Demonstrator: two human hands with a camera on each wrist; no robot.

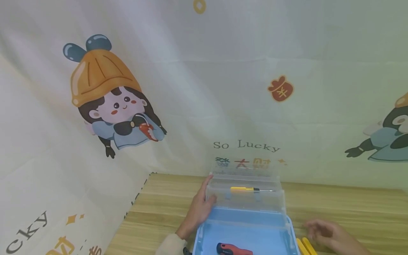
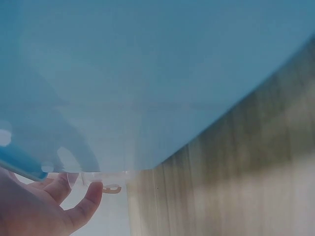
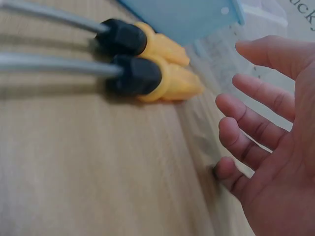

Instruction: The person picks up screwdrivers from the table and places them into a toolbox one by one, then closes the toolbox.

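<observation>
A blue plastic box point(image 1: 198, 236) stands with its clear lid point(image 1: 245, 202) raised at the back. My left hand point(image 1: 200, 207) grips the lid's left edge, thumb on the near side; in the left wrist view its fingers point(image 2: 88, 204) show beyond the blue wall. A small yellow screwdriver point(image 1: 243, 189) lies across the clear lid part. Inside the box is a tool with a red-and-black handle point(image 1: 234, 249), cut off by the frame. My right hand point(image 1: 328, 233) hovers with loosely bent fingers, holding nothing, beside two screwdrivers with yellow-and-black handles point(image 3: 172, 83) right of the box.
The wood-grain table point(image 1: 344, 202) extends on both sides of the box. Behind it hangs a pale printed cloth point(image 1: 223, 88), which also covers the left side. The two screwdrivers' metal shafts point(image 3: 54, 64) lie along the table.
</observation>
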